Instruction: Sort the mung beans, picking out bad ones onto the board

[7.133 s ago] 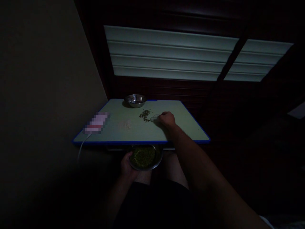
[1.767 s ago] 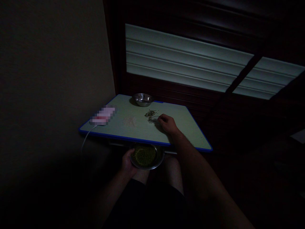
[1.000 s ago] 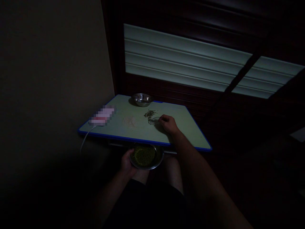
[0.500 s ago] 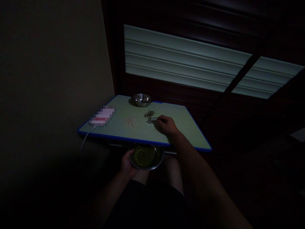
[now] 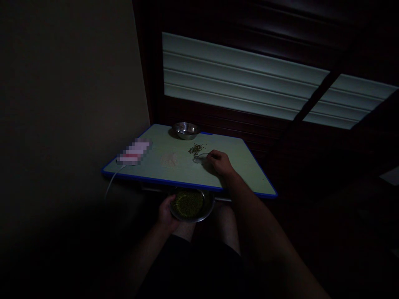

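Observation:
My left hand [image 5: 167, 212] is closed on the rim of a metal bowl [image 5: 208, 211] above my lap, just below the table's near edge. Small green beans [image 5: 188, 203], which look like mung beans, fill much of it. Over the table, my right hand [image 5: 219, 162] is pinched on a spoon-like piece [image 5: 199, 159], pale and see-through; its exact kind is hard to make out in the dim light. That piece lies low at the near side of a small heap of brownish beans [image 5: 195, 149]. Left of it is a pale, whitish heap of grains [image 5: 170, 159].
The light table [image 5: 215, 180] has a blue edge. A second metal bowl [image 5: 186, 131] stands at its back. A blurred-out pinkish device [image 5: 134, 152] with a white cable [image 5: 112, 178] lies at the left, near the wall [image 5: 77, 83]. Dark louvred doors [image 5: 237, 77] rise behind.
The spoon-like piece has shifted and turned very slightly near the brownish beans. My left hand and its bowl stay in place.

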Motion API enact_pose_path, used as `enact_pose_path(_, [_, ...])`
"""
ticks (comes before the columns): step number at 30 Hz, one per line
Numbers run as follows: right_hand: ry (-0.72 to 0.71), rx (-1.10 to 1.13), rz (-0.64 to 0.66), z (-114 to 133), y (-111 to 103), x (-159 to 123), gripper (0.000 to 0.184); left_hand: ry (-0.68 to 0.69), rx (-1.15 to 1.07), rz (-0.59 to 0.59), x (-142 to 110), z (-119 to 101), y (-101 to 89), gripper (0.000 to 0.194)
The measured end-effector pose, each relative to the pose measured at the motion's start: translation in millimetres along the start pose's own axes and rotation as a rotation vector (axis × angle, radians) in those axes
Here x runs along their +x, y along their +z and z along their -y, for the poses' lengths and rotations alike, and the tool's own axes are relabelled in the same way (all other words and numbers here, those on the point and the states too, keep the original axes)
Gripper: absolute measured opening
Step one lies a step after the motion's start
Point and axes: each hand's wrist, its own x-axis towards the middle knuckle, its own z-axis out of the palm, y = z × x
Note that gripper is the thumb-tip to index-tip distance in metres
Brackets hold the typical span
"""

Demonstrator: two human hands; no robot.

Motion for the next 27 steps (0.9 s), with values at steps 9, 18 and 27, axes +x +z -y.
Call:
enact_pose_path(9, [0.011,-0.008,0.018,-1.8,0.3,0.4,0.015,-0.007,-0.01,-0.007,1.0,0.3,0.1,0.019])
enact_pose_path(18, [0.002,-0.096,0.018,-0.9,-0.6,0.2,0.016,-0.01,-0.035,0.018,4.8,1.9,-3.8,0.027])
enact_pose_path(27, [-0.032,-0.134,0.014,-6.0,-0.3,1.5,0.017,-0.019,-0.026,0.028,4.8,1.3,-4.2,0.022])
